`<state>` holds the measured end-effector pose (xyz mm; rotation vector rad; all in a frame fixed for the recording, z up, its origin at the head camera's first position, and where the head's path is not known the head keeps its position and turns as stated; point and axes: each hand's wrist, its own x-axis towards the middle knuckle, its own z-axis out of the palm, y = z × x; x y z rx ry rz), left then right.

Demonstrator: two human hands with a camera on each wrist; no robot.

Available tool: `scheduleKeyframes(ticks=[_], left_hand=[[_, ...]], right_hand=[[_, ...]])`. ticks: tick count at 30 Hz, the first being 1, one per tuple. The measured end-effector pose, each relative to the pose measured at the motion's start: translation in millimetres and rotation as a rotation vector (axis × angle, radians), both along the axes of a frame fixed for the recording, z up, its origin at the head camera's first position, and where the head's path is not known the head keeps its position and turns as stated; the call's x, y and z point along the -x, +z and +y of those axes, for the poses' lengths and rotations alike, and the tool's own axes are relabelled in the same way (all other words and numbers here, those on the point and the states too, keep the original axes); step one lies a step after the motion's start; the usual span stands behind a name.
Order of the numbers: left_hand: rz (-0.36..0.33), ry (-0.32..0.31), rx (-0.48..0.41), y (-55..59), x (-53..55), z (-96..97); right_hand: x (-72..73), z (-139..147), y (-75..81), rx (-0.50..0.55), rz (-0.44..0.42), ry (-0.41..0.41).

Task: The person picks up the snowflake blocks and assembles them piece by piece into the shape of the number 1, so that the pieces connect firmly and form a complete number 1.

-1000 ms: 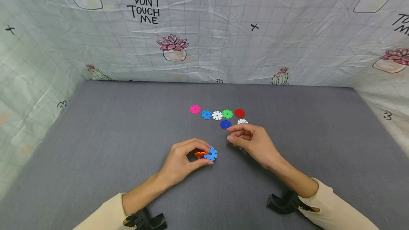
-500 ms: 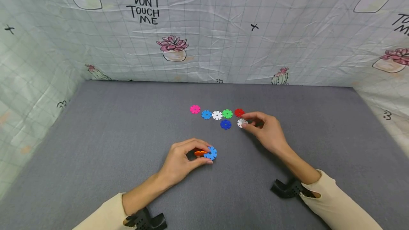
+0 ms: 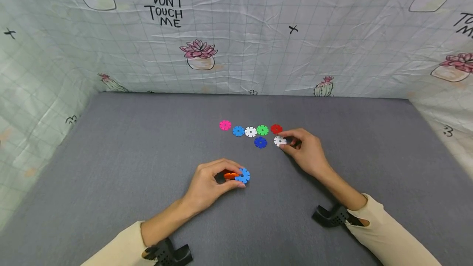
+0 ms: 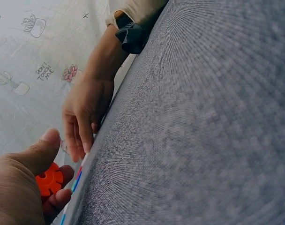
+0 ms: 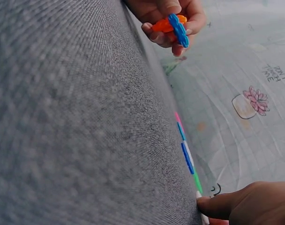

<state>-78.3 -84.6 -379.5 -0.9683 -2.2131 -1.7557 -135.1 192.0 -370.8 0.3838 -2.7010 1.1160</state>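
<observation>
My left hand (image 3: pixel 208 183) grips two notched plastic discs slotted together at an angle, one orange (image 3: pixel 230 176) and one light blue (image 3: pixel 244 175). In the right wrist view the joined pair shows the blue disc (image 5: pixel 179 31) crossing the orange one. My right hand (image 3: pixel 309 153) pinches a white notched disc (image 3: pixel 279 141) at the table surface, thumb at its near edge and forefinger at its far edge. Just behind that disc lies a red one (image 3: pixel 276 128), close to the forefinger. A dark blue disc (image 3: pixel 260 142) lies flat to the left of the white disc.
Left of the red disc, a loose row of flat discs continues with green (image 3: pixel 262 130), white (image 3: pixel 250 131), light blue (image 3: pixel 238 131) and pink (image 3: pixel 225 125). The grey table (image 3: pixel 148 147) meets a printed cloth wall (image 3: pixel 255 52) at the back and sides.
My right hand has moved right and away from me, from beside the dark blue disc to the white disc, which it now pinches. The left hand stays in place with its joined discs.
</observation>
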Motion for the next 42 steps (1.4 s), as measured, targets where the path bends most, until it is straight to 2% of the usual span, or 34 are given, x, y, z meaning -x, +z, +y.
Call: scheduleKeyframes(ticks=[9,18,23,31,36,42], left_hand=[[-0.015,0.009,0.011,-1.3,0.4,-0.9],[-0.003,0.01,0.01,-1.5,0.2,-0.6],[-0.012,0.025,0.009,-1.7,-0.4,-0.7],[-0.028,0.081,0.023,0.2,-2.0,0.2],[-0.01,0.12,0.024,0.9,-1.7,1.0],[0.014,0.139,0.018,0.5,0.0,0.4]], right_hand=[[1.6,0,2.4,0.001,-0.066,0.009],[0.2,2,3.2,-0.014,-0.005,0.026],[-2.6,1,6.5,-0.014,-0.032,0.013],[-10.9,-5,16.8,0.113,-0.15,0.02],[-16.6,-11,23.0,0.229,-0.207,0.058],[-22.6,-17,29.4,0.295,-0.247,0.121]])
